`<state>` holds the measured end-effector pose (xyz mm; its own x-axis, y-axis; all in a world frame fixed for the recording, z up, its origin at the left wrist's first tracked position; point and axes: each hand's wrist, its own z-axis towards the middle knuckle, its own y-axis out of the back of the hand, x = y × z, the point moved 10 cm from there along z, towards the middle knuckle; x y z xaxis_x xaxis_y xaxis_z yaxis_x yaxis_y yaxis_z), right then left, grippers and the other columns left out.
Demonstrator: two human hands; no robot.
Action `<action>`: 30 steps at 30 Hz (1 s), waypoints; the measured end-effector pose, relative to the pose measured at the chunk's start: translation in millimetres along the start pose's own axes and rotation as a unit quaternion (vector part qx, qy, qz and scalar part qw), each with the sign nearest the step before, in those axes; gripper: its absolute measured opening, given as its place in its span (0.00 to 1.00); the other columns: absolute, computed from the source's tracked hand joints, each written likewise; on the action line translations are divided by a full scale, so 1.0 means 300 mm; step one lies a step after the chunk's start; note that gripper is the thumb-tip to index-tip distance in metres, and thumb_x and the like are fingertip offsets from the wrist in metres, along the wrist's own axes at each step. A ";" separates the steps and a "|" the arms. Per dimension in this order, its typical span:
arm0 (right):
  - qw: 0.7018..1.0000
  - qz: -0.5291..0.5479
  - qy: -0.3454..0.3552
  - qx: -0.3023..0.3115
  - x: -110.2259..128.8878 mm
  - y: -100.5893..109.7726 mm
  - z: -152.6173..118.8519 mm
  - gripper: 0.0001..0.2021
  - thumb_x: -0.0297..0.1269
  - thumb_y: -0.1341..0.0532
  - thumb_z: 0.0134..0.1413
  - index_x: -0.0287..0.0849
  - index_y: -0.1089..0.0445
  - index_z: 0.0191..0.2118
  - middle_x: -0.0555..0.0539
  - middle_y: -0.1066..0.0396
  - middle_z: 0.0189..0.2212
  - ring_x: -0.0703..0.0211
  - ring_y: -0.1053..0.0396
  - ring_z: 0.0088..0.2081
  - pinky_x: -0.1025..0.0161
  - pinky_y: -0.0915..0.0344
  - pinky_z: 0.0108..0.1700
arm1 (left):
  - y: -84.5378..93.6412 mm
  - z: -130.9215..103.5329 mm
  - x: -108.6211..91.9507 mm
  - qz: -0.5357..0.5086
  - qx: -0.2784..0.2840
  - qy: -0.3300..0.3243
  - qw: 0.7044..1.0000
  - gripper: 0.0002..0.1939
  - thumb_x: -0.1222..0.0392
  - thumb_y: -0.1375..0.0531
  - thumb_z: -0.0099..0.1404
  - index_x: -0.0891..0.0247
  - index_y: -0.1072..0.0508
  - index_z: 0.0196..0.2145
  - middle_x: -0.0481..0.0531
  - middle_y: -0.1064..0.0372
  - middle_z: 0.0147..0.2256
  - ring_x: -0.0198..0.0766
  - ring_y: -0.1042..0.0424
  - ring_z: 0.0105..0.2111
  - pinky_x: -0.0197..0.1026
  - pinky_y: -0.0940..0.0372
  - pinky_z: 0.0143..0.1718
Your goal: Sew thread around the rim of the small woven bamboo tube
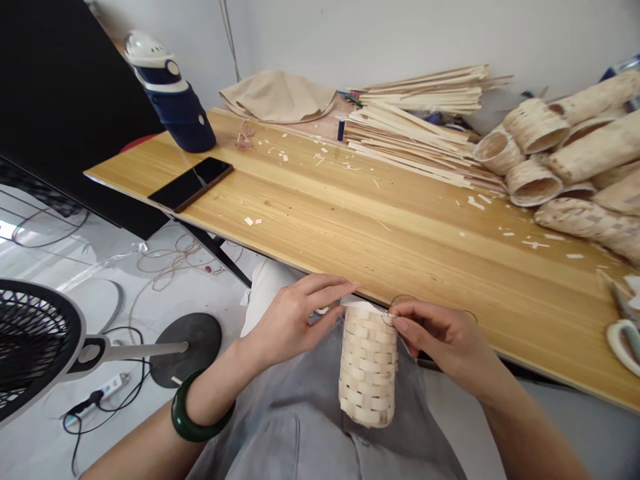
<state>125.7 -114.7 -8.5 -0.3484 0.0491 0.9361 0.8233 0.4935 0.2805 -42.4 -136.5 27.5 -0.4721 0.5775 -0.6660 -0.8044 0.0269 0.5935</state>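
A small cylinder woven from pale wood strips [369, 363] hangs over my lap, its rim near the table's front edge. My right hand [437, 333] pinches its upper right rim between thumb and fingers. A thin dark thread or wire [400, 298] loops by those fingertips; whether a needle is there I cannot make out. At the left of the rim is my left hand [305, 310], fingers stretched out and apart, thumb tip close to the weave. A white strip or lining [361, 305] shows along the rim.
On the wooden table [320, 227] lie a phone [193, 183], a blue bottle [175, 100], wood strips [415, 130], a thread spool [341, 130], woven tubes [533, 181], scissors [625, 337] and scattered chips. A fan [37, 350] stands on the floor at left, near cables.
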 end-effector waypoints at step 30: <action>0.998 -0.057 0.013 -0.001 0.048 0.000 0.007 0.13 0.47 0.40 0.61 0.43 0.26 0.35 0.49 0.28 0.27 0.65 0.37 0.23 0.67 0.38 0.25 | -0.086 0.066 0.032 -0.259 0.043 0.196 0.945 0.15 0.57 0.44 0.70 0.65 0.22 0.32 0.53 0.24 0.34 0.38 0.27 0.36 0.39 0.34 0.38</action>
<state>119.7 -112.2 4.7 -0.4291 -0.0294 0.9028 0.7792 0.4935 0.3864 -19.0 -115.5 14.9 -0.1332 0.1222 -0.9835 -0.9397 0.2997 0.1645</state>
